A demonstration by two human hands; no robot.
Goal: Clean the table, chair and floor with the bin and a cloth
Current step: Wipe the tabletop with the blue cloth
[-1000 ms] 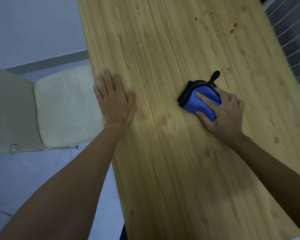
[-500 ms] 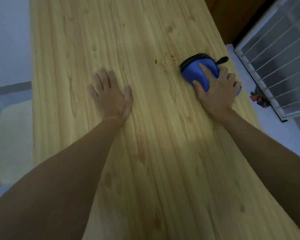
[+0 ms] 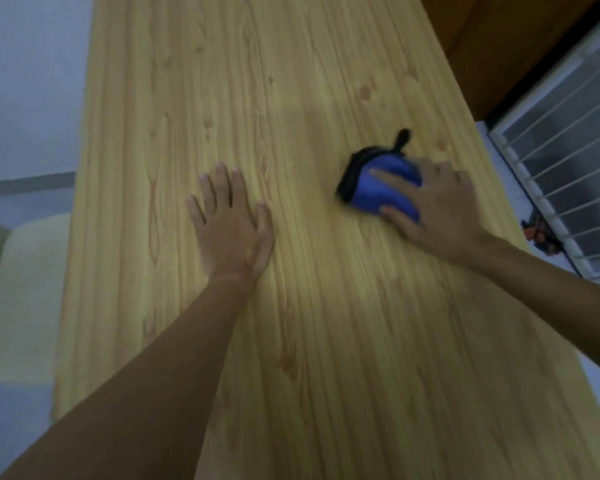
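A long wooden table (image 3: 291,81) fills most of the view. My right hand (image 3: 437,213) presses a folded blue cloth (image 3: 374,192) with a black edge and loop against the right part of the tabletop, with the index finger and thumb spread over it. My left hand (image 3: 229,223) lies flat on the table left of the cloth, fingers straight. A pale cushioned chair (image 3: 25,299) stands at the table's left side. No bin is in view.
A white barred window or door (image 3: 561,168) runs along the right, with small dark and orange objects (image 3: 541,237) on the floor beside it. A brown wooden panel (image 3: 492,39) stands at the far right. Grey floor (image 3: 14,81) shows on the left.
My right hand has slid the cloth back toward me and leftward over the spot where brown crumbs lay; no crumbs show now. My left hand stays flat on the table.
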